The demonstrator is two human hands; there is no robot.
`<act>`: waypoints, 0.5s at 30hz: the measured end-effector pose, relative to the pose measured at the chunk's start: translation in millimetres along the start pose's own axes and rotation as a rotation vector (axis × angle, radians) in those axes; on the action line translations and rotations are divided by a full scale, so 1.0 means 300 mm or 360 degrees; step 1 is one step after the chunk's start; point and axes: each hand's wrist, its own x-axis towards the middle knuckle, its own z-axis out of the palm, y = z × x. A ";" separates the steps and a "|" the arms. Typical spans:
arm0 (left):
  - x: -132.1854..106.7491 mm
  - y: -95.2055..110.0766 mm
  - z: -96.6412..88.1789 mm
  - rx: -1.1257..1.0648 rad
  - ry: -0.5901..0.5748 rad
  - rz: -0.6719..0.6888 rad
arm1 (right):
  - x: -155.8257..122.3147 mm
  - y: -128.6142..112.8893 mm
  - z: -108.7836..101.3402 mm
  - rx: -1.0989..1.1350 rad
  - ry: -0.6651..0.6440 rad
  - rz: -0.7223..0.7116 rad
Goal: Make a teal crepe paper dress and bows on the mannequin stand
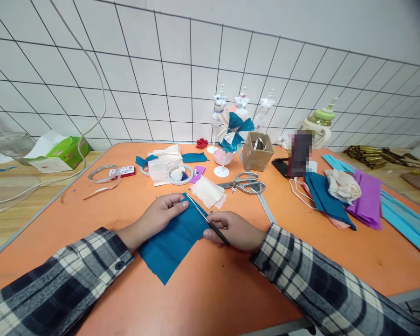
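Note:
My left hand (161,214) is closed in a pinch on the upper left edge of a blue-teal sheet of crepe paper (171,245). That sheet hangs at a slant over the orange table, one corner pointing down towards me. A slim tool with a silver shaft and a black end (219,233) is gripped in my right hand (232,228). Its shaft lies along the sheet's upper right edge, its tip near my left thumb. Whether it is tweezers or a blade I cannot tell. Just beyond are cream paper pieces (210,191) and large silver scissors (248,183).
Tape rolls (180,175) lie at the back left. White mannequin stands (219,105), a teal and cream paper form (236,128) and a cardboard box (258,151) stand at the back. Rightward are a phone (300,154), a bottle (320,123) and folded purple paper (365,198).

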 end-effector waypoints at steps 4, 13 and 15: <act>0.001 0.001 0.003 -0.0089 0.0070 -0.0022 | 0.003 0.003 0.001 0.0037 -0.0010 -0.0008; 0.006 -0.005 -0.005 -0.0036 0.0072 0.0002 | 0.002 0.005 0.002 0.0081 -0.0025 -0.0014; 0.006 -0.007 -0.007 -0.0051 0.0072 0.0003 | 0.002 0.006 0.000 0.0073 -0.0026 -0.0028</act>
